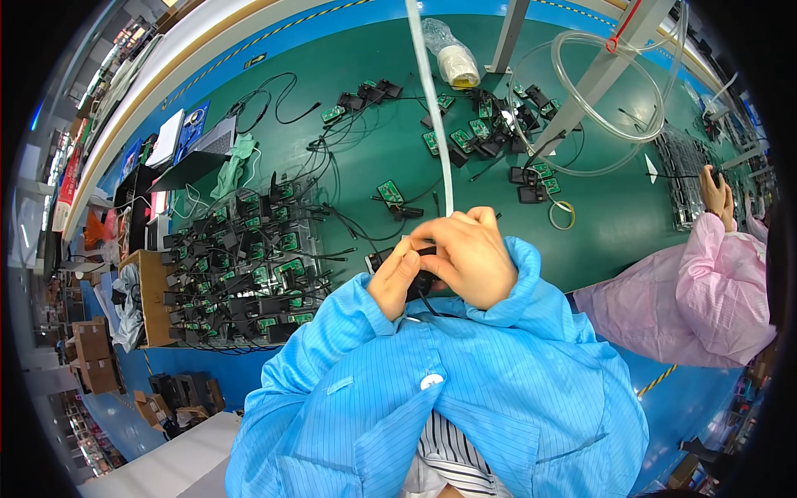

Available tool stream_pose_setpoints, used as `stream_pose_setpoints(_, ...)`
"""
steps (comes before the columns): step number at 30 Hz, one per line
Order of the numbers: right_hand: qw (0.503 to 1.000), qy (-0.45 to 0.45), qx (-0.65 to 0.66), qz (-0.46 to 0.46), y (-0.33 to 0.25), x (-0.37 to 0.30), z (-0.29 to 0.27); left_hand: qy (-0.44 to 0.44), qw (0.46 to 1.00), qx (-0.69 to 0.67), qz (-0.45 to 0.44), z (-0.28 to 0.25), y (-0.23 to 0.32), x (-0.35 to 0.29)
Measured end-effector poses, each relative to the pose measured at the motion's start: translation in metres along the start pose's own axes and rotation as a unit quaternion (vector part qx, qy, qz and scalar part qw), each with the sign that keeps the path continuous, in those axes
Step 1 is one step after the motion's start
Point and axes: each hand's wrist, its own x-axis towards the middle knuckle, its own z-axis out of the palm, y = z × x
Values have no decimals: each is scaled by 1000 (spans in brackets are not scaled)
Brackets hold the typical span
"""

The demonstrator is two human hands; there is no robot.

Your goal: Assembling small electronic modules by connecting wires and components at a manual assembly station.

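Circuit boards [290, 270] lie on the table [540, 241] left of the left hand [393, 280].

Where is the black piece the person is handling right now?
In the head view, the black piece is near the middle, between the person's left hand and right hand, close to the front of the blue coat.

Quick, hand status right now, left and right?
Left hand: closed, holding a black part with a cable.
Right hand: closed on the same black part, fingers curled over it; exact grip hidden.
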Motion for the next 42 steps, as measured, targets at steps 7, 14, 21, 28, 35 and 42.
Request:
stream_pose_setpoints(7,999,31,19,33,15,-9,-9,52,996,-72,-28,3,15,5)
stream_pose_setpoints(14,996,67,50,28,10,-9,2,79,975,-203,-41,2,9,2)
stream_pose_setpoints(21,991,114,70,3,2,-6,9,43,983,-171,-43,-1,12,2)
stream_pose_setpoints(28,935,61,306,170,41,-18,30,-11,963,-270,-18,4,24,0)
stream_pose_setpoints(35,944,226,239,0,11,0,24,145,964,-61,213,27,29,9)
stream_pose_setpoints(42,669,7,736,103,12,-20,63,6,881,163,443,24,24,34)
